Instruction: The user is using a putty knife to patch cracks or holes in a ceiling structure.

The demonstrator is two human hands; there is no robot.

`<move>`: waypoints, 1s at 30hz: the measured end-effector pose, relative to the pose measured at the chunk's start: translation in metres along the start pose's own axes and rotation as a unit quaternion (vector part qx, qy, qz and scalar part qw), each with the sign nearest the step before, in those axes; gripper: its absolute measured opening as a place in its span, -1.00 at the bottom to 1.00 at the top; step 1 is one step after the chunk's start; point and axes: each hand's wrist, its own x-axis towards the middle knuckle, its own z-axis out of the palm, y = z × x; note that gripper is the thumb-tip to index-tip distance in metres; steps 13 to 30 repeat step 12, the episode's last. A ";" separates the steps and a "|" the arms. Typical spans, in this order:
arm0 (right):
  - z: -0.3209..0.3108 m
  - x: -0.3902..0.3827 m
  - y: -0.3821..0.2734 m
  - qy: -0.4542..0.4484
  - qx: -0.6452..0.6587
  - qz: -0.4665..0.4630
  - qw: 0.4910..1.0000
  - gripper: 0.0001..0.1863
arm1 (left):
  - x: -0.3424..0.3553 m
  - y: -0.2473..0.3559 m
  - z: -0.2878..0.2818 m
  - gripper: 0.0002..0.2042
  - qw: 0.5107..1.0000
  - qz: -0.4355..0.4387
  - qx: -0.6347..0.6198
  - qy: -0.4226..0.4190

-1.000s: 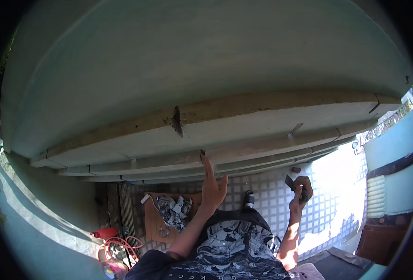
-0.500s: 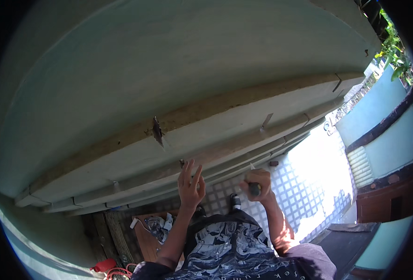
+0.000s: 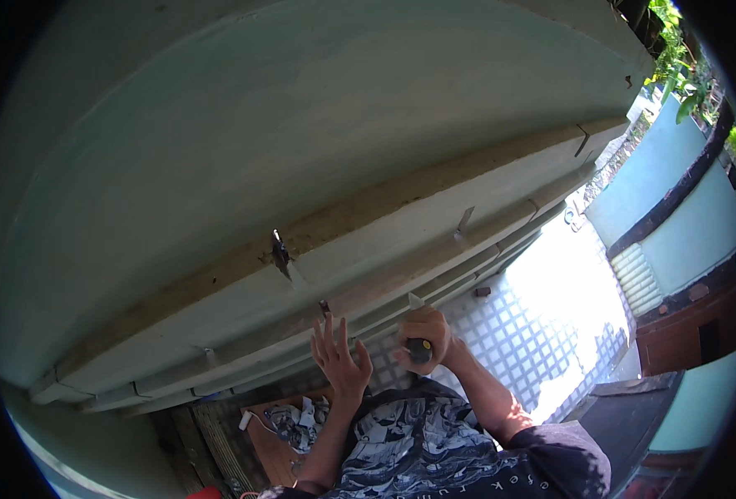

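Observation:
My right hand (image 3: 426, 337) is closed round the dark handle of a scraper (image 3: 418, 350), whose butt end has a yellow spot. Its pale metal blade tip shows just above my knuckles, in front of the lower ledges of the wall. To its left, my left hand (image 3: 344, 374) is raised with the fingers spread and nothing in it. Its fingertips are just below a small metal bracket (image 3: 324, 308) on the second ledge. Higher up, a dark metal piece (image 3: 280, 254) sticks out of the rough top ledge (image 3: 368, 208) of the pale wall.
A brown board (image 3: 272, 445) with crumpled paper (image 3: 301, 424) lies at lower left beside wooden planks (image 3: 201, 449). A small brown block (image 3: 483, 292) stands on the tiled floor (image 3: 501, 324). A dark surface (image 3: 626, 416) is at right.
My right hand has moved left with the scraper, closer to my left hand. The left hand has dropped slightly to the right and its fingers have spread. The view has shifted a little.

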 end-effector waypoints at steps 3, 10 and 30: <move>0.008 0.012 0.006 -0.058 -0.023 -0.039 0.997 -0.77 | 0.008 -0.015 0.010 -0.52 0.997 0.061 -0.033 0.033; -0.003 0.035 0.056 -0.098 -0.052 -0.012 0.994 -0.81 | 0.032 -0.051 0.039 -0.59 0.979 0.181 -0.092 -0.002; -0.002 0.038 0.023 -0.135 -0.038 -0.079 0.987 -0.86 | 0.027 -0.055 0.044 -0.59 0.979 0.189 -0.079 -0.004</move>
